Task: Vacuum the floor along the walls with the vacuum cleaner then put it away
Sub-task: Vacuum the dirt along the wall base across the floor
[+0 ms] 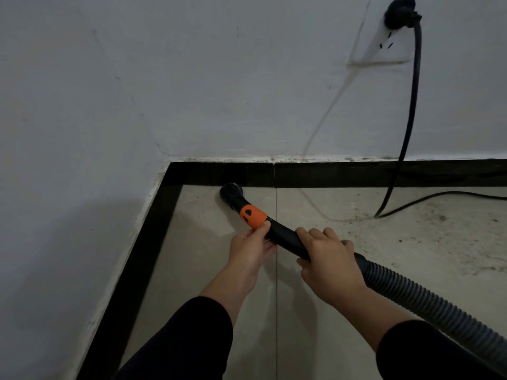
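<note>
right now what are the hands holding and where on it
Both grip the vacuum's black tube: the left hand just behind the orange collar, the right hand further back, by the ribbed hose.

Baseboard (343, 174) blocking the far and left edges, power cord (412, 105) hanging across the baseboard at right, floor tiles (208, 283) lying open in front of the baseboard.

Ribbed plastic hose (428, 297) meets a smooth black plastic wand (285, 237) with a matt orange collar (253, 216). Floor tiles (208, 270) look smooth and dusty; the painted wall (192, 78) is matt.
</note>
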`<action>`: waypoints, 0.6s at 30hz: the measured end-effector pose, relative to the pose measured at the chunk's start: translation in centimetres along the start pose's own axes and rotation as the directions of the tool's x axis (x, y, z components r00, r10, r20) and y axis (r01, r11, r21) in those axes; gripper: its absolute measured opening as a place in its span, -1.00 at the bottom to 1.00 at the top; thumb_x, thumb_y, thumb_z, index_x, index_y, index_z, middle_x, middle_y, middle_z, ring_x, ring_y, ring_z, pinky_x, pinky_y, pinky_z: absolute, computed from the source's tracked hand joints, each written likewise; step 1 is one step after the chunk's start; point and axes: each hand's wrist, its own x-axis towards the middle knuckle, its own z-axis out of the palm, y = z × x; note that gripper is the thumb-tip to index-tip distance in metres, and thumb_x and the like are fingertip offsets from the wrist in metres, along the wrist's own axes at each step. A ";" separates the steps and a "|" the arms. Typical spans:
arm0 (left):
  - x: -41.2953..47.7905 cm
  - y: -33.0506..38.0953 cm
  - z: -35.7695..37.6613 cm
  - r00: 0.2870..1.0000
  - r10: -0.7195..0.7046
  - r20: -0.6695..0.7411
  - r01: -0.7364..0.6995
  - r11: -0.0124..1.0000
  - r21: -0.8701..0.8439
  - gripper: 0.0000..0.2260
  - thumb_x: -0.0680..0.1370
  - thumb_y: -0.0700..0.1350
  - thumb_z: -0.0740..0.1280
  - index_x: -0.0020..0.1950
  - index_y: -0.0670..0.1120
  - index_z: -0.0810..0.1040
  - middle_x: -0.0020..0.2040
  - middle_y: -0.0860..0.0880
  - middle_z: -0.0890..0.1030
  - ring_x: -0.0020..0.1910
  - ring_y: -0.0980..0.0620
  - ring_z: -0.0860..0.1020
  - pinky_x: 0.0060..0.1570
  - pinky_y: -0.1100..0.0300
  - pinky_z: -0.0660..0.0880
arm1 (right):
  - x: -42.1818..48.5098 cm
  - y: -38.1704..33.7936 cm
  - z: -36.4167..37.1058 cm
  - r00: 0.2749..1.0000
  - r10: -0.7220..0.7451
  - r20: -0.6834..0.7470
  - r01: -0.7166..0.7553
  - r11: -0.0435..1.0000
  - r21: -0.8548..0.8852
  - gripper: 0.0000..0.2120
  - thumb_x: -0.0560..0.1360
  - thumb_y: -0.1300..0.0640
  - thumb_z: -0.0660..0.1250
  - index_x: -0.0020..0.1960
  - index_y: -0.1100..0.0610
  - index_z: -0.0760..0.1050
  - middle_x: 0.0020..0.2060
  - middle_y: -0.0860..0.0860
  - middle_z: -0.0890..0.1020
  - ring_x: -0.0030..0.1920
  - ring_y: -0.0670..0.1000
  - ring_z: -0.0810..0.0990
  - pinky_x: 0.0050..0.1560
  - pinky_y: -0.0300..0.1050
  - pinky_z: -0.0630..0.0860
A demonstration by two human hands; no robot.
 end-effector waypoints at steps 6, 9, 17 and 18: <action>0.2 0.5 -0.3 1.000 -0.012 -0.028 0.012 1.000 -0.029 -0.75 0.61 -0.15 0.31 0.25 -0.24 0.51 -0.01 -0.14 0.65 -0.09 0.07 0.64 -0.17 0.32 0.57 | 0.6 -0.7 0.2 1.000 -0.008 0.003 0.008 1.000 0.018 -0.63 0.53 0.06 0.26 0.30 -0.06 0.27 0.06 -0.11 0.47 0.12 0.01 0.37 0.06 0.02 0.34; 0.3 0.5 -0.5 0.999 -0.005 -0.039 0.004 0.999 -0.034 -0.71 0.61 -0.15 0.31 0.29 -0.24 0.50 0.04 -0.15 0.65 -0.06 0.06 0.64 -0.10 0.29 0.57 | 0.8 -0.9 0.4 1.000 -0.019 0.005 0.019 0.999 0.029 -0.64 0.53 0.06 0.27 0.29 -0.05 0.28 0.05 -0.11 0.47 0.11 0.01 0.37 0.06 0.01 0.34; 0.4 0.8 -1.2 0.998 0.001 -0.061 -0.003 0.999 -0.032 -0.70 0.60 -0.15 0.32 0.30 -0.24 0.49 0.07 -0.18 0.65 -0.01 0.03 0.63 0.02 0.23 0.55 | 1.2 -1.5 0.6 0.999 -0.045 0.011 0.044 0.998 0.036 -0.62 0.54 0.06 0.26 0.32 -0.04 0.27 0.06 -0.10 0.47 0.12 0.01 0.37 0.10 0.02 0.37; 0.4 0.8 -1.2 0.998 0.001 -0.061 -0.003 1.000 -0.030 -0.71 0.60 -0.15 0.32 0.29 -0.24 0.49 0.06 -0.17 0.65 -0.01 0.03 0.63 0.00 0.24 0.55 | 1.2 -1.5 0.5 0.999 -0.045 0.013 0.045 0.998 0.036 -0.62 0.54 0.06 0.26 0.33 -0.05 0.27 0.06 -0.10 0.47 0.12 0.01 0.37 0.10 0.02 0.37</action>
